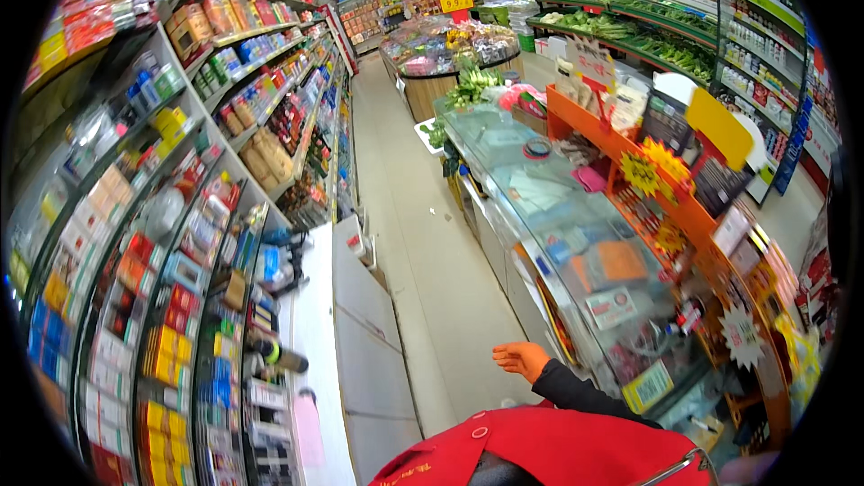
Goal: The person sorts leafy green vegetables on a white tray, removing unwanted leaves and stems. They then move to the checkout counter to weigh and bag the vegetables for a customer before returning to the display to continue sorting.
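My right hand (521, 359), at the end of a black sleeve, is held over the aisle floor beside the glass-topped counter (520, 175). Its fingers are loosely extended and nothing shows in it. My left hand is out of view. A red garment with buttons (574, 445) covers my front at the bottom. Beneath or on the counter's glass lie papers and an orange item (614, 266). Near its close end is a yellow card with a printed code (648, 386). Leafy green vegetables (476, 86) rest at the far end.
A white-topped cabinet (314, 304) and shelves of boxed goods (169, 351) line the left side. The tiled aisle (398, 182) runs ahead to a round display of packaged goods (452, 47). An orange rack (675, 196) borders the counter's right side; vegetable shelves (621, 27) stand beyond.
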### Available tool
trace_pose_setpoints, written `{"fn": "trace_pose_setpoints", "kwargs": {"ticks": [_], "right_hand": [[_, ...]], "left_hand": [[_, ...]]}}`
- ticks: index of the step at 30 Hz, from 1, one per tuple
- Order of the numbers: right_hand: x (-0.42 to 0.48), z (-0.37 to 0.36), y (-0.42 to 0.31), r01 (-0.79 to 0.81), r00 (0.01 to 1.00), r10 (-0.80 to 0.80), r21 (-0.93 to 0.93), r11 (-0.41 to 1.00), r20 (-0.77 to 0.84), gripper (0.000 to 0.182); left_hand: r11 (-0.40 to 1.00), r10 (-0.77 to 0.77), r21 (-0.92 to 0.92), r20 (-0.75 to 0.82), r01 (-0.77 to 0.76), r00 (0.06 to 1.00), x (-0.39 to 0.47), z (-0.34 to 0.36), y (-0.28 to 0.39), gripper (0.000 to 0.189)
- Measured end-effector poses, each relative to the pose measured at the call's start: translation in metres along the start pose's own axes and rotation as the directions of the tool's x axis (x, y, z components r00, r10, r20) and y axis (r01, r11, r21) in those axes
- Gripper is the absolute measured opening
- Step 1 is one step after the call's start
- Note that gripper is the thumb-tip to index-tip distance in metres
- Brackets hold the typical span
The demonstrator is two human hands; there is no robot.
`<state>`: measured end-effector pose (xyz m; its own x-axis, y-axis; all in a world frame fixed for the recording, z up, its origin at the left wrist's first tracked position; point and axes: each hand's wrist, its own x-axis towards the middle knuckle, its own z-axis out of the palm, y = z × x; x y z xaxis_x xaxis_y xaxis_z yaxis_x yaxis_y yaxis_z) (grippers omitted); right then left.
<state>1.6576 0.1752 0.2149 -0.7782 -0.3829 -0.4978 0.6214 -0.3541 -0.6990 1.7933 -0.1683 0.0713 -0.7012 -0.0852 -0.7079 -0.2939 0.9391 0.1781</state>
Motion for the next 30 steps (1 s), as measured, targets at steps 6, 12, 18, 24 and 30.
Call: {"fn": "trace_pose_setpoints", "kwargs": {"ticks": [6,12,18,24,30], "right_hand": [[0.155,0.051,-0.128,-0.006,0.99,0.04,-0.236,0.972,0.136,0.035],[0.317,0.085,-0.227,0.061,0.969,0.011,-0.281,0.958,0.247,0.034],[0.415,0.089,-0.345,0.149,0.987,-0.132,-0.211,0.966,0.089,0.034],[0.456,0.019,-0.424,0.378,0.873,-0.384,-0.08,0.922,-0.301,0.031],[0.559,0.0,-0.501,0.467,0.812,-0.418,0.024,0.884,-0.407,0.031]], "left_hand": [[0.943,-0.159,-0.305,-0.058,0.135,0.986,0.118,-0.131,-0.006,0.052],[0.911,-0.201,-0.372,-0.029,0.177,0.979,0.247,-0.23,-0.017,0.053],[0.992,0.095,-0.094,0.104,-0.085,0.99,0.398,-0.321,-0.012,0.054],[0.968,0.184,-0.111,-0.303,-0.227,0.935,0.568,-0.516,0.034,0.051],[0.827,0.158,-0.411,-0.483,-0.382,0.861,0.669,-0.661,0.119,0.047]]}}
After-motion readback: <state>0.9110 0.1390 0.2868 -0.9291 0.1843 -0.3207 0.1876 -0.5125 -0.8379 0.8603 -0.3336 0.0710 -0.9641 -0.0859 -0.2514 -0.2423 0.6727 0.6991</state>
